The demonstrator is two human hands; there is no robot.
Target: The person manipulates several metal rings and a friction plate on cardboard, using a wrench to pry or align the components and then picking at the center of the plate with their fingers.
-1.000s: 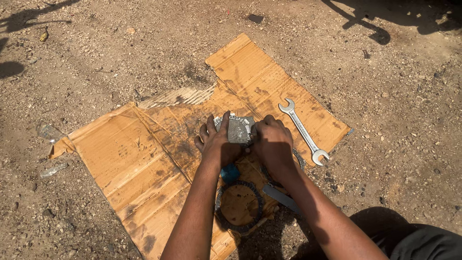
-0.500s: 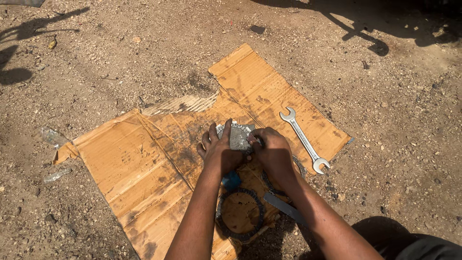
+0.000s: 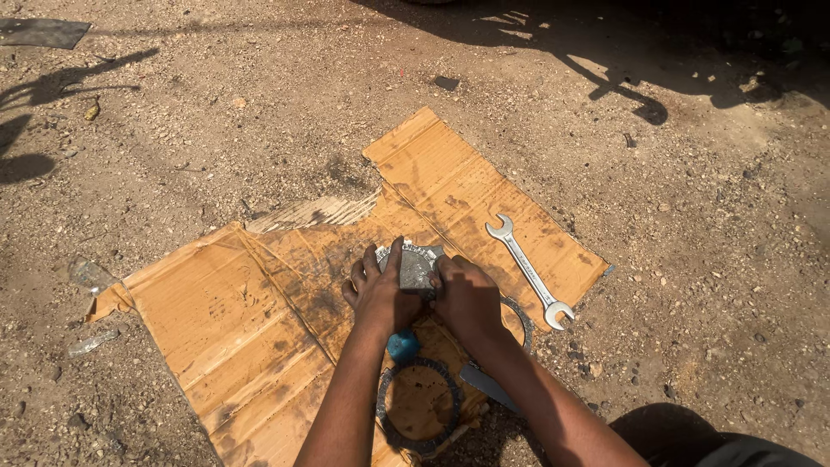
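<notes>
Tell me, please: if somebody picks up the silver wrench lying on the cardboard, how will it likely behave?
The wrench looks like solid metal, so probably stiff and heavy for its size. It lies flat on the cardboard, so it should not roll. Its shiny surface may be slippery.

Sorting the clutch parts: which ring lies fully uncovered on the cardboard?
The dark ring nearest the camera, between the forearms; the other ring is mostly hidden by the right hand.

metal part (image 3: pixel 413 268) on cardboard (image 3: pixel 216 311); wrench (image 3: pixel 527 272) right, ring (image 3: pixel 419 406) nearer
</notes>
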